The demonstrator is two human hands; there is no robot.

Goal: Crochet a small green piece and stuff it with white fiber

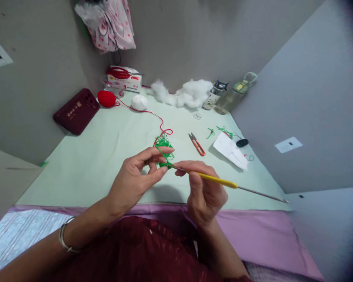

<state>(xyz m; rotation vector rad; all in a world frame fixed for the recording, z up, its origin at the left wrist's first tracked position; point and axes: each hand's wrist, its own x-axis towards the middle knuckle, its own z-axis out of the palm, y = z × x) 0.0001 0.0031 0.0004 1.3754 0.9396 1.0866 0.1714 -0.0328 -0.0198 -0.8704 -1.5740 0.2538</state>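
Note:
Between the thumb and fingers of my left hand [138, 172] is a small green crochet piece [165, 165]. A strand of green yarn runs up over the raised left index finger. My right hand [207, 190] is closed round the yellow handle of a double-ended crochet hook [216, 179]. One metal end of the hook meets the green piece, and its other end points out to the right. Just behind my fingers lies a loose tangle of green yarn [164, 144]. How the hook tip sits in the stitches is too small to tell.
Orange thread snips [197, 145] and a white paper [230, 152] lie to the right, near green yarn scraps [227, 133]. Behind are a red yarn ball [106, 98], a white ball [139, 103], stuffing [191, 94] and a bottle [233, 96]. A dark red phone [77, 111] leans at left.

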